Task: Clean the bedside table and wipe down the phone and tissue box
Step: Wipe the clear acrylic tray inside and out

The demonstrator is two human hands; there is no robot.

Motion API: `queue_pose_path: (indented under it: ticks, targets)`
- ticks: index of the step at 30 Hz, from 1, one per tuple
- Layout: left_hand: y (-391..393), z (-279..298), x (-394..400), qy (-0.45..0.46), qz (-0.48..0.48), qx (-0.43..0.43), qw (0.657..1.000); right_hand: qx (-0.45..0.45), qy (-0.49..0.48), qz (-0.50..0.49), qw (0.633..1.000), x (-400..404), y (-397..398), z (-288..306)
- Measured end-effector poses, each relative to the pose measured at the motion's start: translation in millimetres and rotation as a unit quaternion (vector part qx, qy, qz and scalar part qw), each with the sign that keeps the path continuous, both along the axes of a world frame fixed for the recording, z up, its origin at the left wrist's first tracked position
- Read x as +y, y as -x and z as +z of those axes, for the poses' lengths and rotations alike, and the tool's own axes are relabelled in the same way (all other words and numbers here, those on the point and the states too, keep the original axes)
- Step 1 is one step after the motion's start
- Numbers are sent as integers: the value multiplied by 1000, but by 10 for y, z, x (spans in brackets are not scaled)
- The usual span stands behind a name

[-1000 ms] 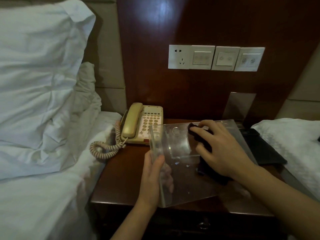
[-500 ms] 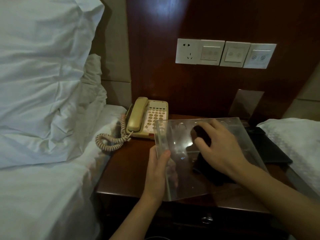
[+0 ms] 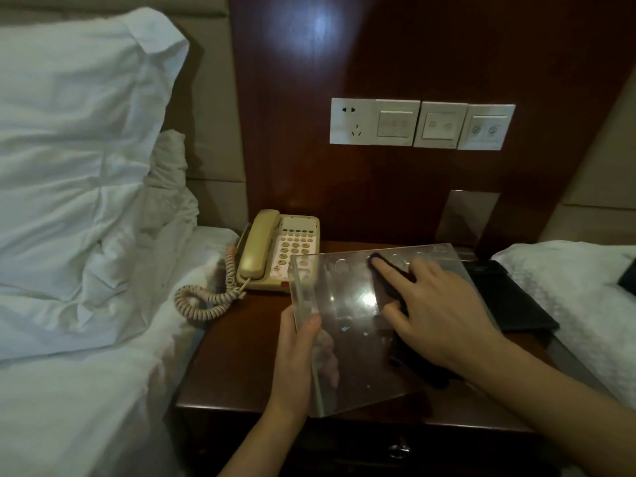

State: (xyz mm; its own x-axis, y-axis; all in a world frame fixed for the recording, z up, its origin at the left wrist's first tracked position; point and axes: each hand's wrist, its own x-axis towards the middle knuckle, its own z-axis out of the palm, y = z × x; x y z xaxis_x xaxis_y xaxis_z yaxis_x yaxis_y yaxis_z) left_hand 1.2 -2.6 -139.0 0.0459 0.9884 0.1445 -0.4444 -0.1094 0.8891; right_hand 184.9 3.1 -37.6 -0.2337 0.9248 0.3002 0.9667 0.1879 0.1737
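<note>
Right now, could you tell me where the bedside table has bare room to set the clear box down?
Bare wood shows on the bedside table between the phone cord and the left hand, up to the front edge. A narrow strip lies behind the clear box, by the phone. The right side is crowded: right hand, dark cloth, black folder.

A hotel-style bedroom: a dark wooden bedside table (image 3: 247, 356) stands between two white-sheeted beds, with plump pillows (image 3: 75, 160) on the left one. A beige corded desk phone (image 3: 278, 251) sits against a polished wood headboard panel (image 3: 378, 56) fitted with a row of wall switches and a socket (image 3: 421, 123).
</note>
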Motion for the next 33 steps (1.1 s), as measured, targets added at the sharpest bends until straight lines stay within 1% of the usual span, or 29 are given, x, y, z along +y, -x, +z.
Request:
queue_pose_path:
  ticks: [7, 9, 10, 12, 13, 15, 16, 18, 19, 20, 21, 23, 25, 27, 29, 31, 33]
  targets:
    - [0, 6, -13, 5, 4, -2, 1000, 9, -6, 3, 1000, -38, 89, -33]
    - [3, 14, -20, -3, 1, -2, 1000, 73, -9, 25, 997, -23, 75, -58]
    - [4, 19, -21, -6, -2, -2, 1000, 131, -2, 35, 991, -10, 43, -82]
    - [12, 23, -24, -5, -2, -4, 1000, 251, 21, 65, 966, -28, -42, -172]
    - [14, 26, -18, -4, -1, -6, 1000, 271, 20, 77, 959, -58, -91, -235]
    - [18, 27, -6, -4, 0, -13, 1000, 251, -11, 61, 966, -133, -204, -354]
    - [17, 25, 1, -4, 2, -16, 1000, 233, -41, 28, 971, -139, -293, -384]
    - [11, 10, 13, 0, 9, -16, 1000, 198, -74, -72, 975, -79, -510, -372]
    - [8, -2, 15, 3, 11, -16, 1000, 198, -76, -111, 971, -30, -621, -347]
    - [0, -4, 15, 4, 12, -17, 1000, 214, -74, -129, 965, 12, -707, -312]
    - [-6, -6, 14, 4, 11, -16, 1000, 244, -66, -126, 959, 46, -754, -278]
    - [-13, 2, 8, 10, 8, -15, 1000, 284, -33, -87, 954, 88, -732, -249]
    - [-19, 16, 10, 22, 7, -18, 1000, 283, 2, -41, 958, 119, -641, -235]
    - [-29, 21, 14, 25, 8, -16, 1000, 275, 17, -23, 961, 147, -582, -208]
    - [-27, 23, 14, 22, 14, -13, 1000, 274, 10, -19, 961, 146, -571, -201]
    - [-26, 10, 17, 15, 18, -11, 1000, 283, -20, -22, 959, 104, -566, -222]
    - [-31, 0, 21, 15, 18, -16, 1000, 264, -52, -39, 962, 80, -538, -252]
